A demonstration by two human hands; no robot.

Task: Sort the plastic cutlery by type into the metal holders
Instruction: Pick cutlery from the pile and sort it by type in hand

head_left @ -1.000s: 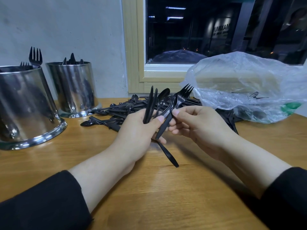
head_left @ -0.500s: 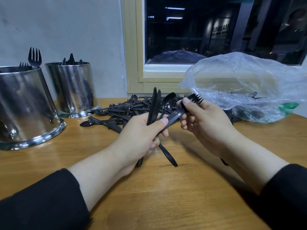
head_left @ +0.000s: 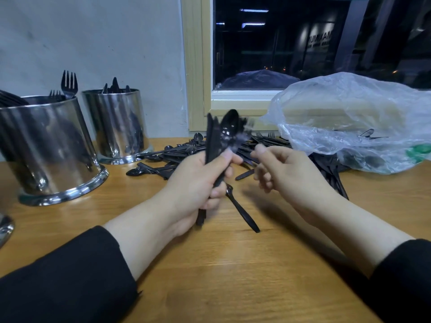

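1. Wooden tabletop [head_left: 268, 271] takes up most of the view, with a window behind it and dark outside.
2. Big crinkly plastic bag [head_left: 349, 122] on the right, slumped over the back edge of the cutlery heap. A few black pieces show through it.
3. Two metal holders on the left. The near holder [head_left: 49, 150] has forks sticking out; the far holder [head_left: 116, 124] just behind it shows pointed tips, knives I'd guess, but can't swear to it.
4. The pile [head_left: 186, 155] of loose black plastic cutlery lies between the holders and the bag, so plenty is unsorted.
5. Left hand [head_left: 198, 183] has its fingers wrapped tight round an upright bundle [head_left: 218, 141]: flat knife-like pieces plus a spoon bowl on top.
6. Right hand [head_left: 286, 169] is the change. Half a second back it was pinching a fork by the head, right against the bundle. Now it's pulled off to the side, fingers loosely curled and nothing visible in them. There's a blurry fork smear at the top of the bundle, so the fork looks handed over to the left hand.
7. One stray piece [head_left: 242, 210] lies on the tabletop just under the left hand.
8. My read: still gathering a mixed handful, nothing's going into a holder yet.
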